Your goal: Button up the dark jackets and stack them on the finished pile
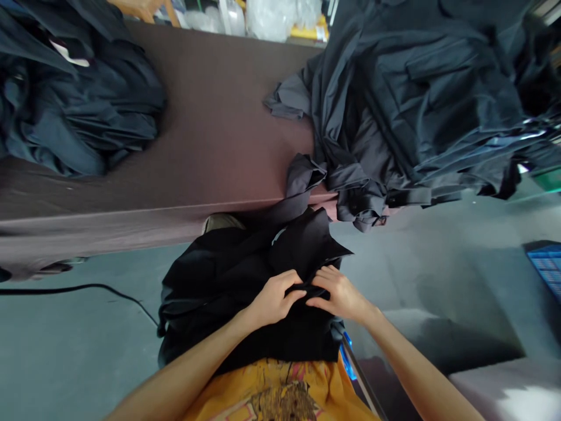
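Note:
A black collared shirt (228, 275) lies bunched across my lap, its pointed collar (307, 237) toward the table. My left hand (278, 297) pinches a fold of the shirt between thumb and fingers, just below the collar. Close beside it, my right hand (335, 292) grips the same fold from the other side, fingertips pressed on the cloth. What lies inside the fold between both hands is hidden.
A table with a brown cover (219, 117) stands ahead. Dark garments (74, 111) are heaped on its left, and a bigger pile of dark shirts (438, 105) overhangs its front edge at right. A black cable (87, 286) crosses at left. Plastic bags (272, 17) show behind.

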`<state>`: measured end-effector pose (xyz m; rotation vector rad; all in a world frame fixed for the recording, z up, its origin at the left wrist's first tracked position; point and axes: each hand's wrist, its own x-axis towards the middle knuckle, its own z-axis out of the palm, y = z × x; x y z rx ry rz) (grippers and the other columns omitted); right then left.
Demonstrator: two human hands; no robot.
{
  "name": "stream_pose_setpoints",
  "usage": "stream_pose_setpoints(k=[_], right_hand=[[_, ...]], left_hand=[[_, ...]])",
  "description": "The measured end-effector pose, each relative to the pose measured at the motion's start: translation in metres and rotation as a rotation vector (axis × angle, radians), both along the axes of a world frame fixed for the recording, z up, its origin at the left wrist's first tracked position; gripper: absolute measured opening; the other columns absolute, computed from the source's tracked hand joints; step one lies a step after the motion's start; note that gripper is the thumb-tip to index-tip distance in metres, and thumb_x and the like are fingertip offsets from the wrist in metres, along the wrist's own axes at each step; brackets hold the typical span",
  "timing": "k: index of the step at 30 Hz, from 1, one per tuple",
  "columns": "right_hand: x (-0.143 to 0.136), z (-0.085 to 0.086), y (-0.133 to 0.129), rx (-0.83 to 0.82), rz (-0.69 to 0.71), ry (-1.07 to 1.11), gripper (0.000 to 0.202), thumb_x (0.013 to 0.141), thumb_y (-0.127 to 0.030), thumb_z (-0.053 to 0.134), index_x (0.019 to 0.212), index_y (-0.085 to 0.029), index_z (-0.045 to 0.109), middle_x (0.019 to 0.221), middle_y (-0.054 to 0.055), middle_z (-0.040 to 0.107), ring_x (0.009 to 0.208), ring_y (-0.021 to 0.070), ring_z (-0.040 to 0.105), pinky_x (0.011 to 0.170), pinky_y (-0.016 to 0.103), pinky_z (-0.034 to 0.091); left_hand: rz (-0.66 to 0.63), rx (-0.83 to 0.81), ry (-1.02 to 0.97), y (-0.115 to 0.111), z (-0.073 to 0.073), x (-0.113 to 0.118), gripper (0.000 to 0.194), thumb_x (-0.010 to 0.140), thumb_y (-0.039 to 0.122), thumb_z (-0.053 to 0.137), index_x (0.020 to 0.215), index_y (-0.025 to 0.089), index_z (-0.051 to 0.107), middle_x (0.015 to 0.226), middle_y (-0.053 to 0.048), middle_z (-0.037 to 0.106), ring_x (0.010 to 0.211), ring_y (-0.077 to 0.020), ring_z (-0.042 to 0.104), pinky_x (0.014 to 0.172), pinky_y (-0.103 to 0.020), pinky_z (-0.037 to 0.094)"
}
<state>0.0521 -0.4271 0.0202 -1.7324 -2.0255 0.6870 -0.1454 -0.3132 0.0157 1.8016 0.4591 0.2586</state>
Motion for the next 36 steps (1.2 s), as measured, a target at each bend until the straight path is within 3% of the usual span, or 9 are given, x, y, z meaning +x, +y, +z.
stream_pose_setpoints(k=[6, 10, 13, 15, 18, 21, 26, 31, 36], right_hand=[[0.035, 0.015, -0.020, -0.035, -0.031, 0.041, 0.025, 0.098, -0.042, 0.057, 0.102, -0.019, 0.065, 0.093, 0.006, 0.065, 0.087, 0.0187, 0.058, 0.081, 0.034, 0.042], [0.019, 0.029, -0.030, 0.009, -0.013, 0.103, 0.023, 0.102, -0.032, 0.048, 0.101, -0.018, 0.066, 0.086, 0.007, 0.063, 0.081, 0.0183, 0.053, 0.073, 0.032, 0.042], [0.005, 0.035, -0.032, 0.092, -0.012, -0.008, 0.025, 0.103, -0.030, 0.044, 0.100, -0.016, 0.065, 0.079, 0.007, 0.059, 0.076, 0.0190, 0.048, 0.070, 0.033, 0.039], [0.001, 0.036, -0.032, 0.129, -0.024, -0.069, 0.025, 0.103, -0.029, 0.043, 0.100, -0.016, 0.064, 0.079, 0.006, 0.058, 0.076, 0.0193, 0.047, 0.070, 0.033, 0.038], [0.002, 0.036, -0.033, 0.160, -0.035, -0.119, 0.023, 0.103, -0.029, 0.045, 0.098, -0.016, 0.064, 0.079, 0.006, 0.057, 0.077, 0.0193, 0.046, 0.070, 0.033, 0.038], [0.003, 0.034, -0.035, 0.174, -0.032, -0.163, 0.024, 0.103, -0.031, 0.046, 0.094, -0.017, 0.063, 0.078, 0.005, 0.056, 0.076, 0.0190, 0.045, 0.069, 0.032, 0.036], [-0.002, 0.030, -0.037, 0.154, -0.018, -0.215, 0.026, 0.104, -0.029, 0.044, 0.087, -0.017, 0.060, 0.076, 0.004, 0.056, 0.073, 0.0182, 0.045, 0.068, 0.032, 0.033], [-0.004, 0.025, -0.039, 0.134, -0.022, -0.240, 0.028, 0.104, -0.028, 0.043, 0.083, -0.018, 0.059, 0.074, 0.003, 0.055, 0.071, 0.0181, 0.046, 0.068, 0.032, 0.032], [0.005, 0.023, -0.047, 0.147, -0.121, -0.277, 0.025, 0.103, -0.028, 0.047, 0.085, -0.017, 0.060, 0.073, 0.003, 0.058, 0.071, 0.0175, 0.048, 0.069, 0.032, 0.031]], left_hand=[[-0.086, -0.146, 0.086, 0.011, 0.041, -0.036, 0.019, 0.094, 0.030, 0.055, 0.079, 0.018, 0.053, 0.082, -0.001, 0.056, 0.078, -0.0148, 0.053, 0.075, -0.026, 0.042], [-0.263, -0.082, 0.249, 0.029, 0.063, -0.061, 0.015, 0.091, 0.030, 0.057, 0.082, 0.019, 0.057, 0.086, -0.001, 0.060, 0.079, -0.0156, 0.055, 0.075, -0.025, 0.042], [-0.418, -0.068, 0.414, 0.043, 0.070, -0.049, 0.028, 0.093, 0.039, 0.054, 0.075, 0.019, 0.061, 0.071, 0.001, 0.061, 0.065, -0.0145, 0.056, 0.062, -0.024, 0.038], [-0.368, 0.009, 0.444, 0.045, 0.069, -0.026, 0.036, 0.096, 0.045, 0.048, 0.076, 0.020, 0.064, 0.065, 0.001, 0.062, 0.061, -0.0158, 0.058, 0.058, -0.025, 0.035], [-0.230, 0.221, 0.411, 0.042, 0.057, 0.019, 0.030, 0.093, 0.046, 0.052, 0.094, 0.021, 0.069, 0.088, -0.005, 0.073, 0.080, -0.0229, 0.068, 0.066, -0.027, 0.041], [-0.315, 0.311, 0.522, 0.037, 0.035, 0.061, 0.028, 0.087, 0.042, 0.060, 0.100, 0.020, 0.070, 0.104, -0.011, 0.073, 0.092, -0.0290, 0.069, 0.071, -0.031, 0.045], [-0.457, 0.256, 0.607, 0.038, -0.006, 0.104, 0.015, 0.075, 0.034, 0.070, 0.074, 0.019, 0.072, 0.079, -0.007, 0.074, 0.071, -0.0224, 0.068, 0.060, -0.026, 0.044], [-0.469, 0.217, 0.452, 0.037, -0.022, 0.113, 0.013, 0.084, 0.025, 0.063, 0.081, 0.021, 0.076, 0.082, -0.003, 0.075, 0.078, -0.0192, 0.068, 0.070, -0.025, 0.046], [-0.385, 0.151, 0.168, 0.028, 0.003, 0.086, 0.023, 0.095, 0.026, 0.053, 0.104, 0.020, 0.074, 0.106, -0.005, 0.073, 0.097, -0.0181, 0.067, 0.084, -0.023, 0.046]])
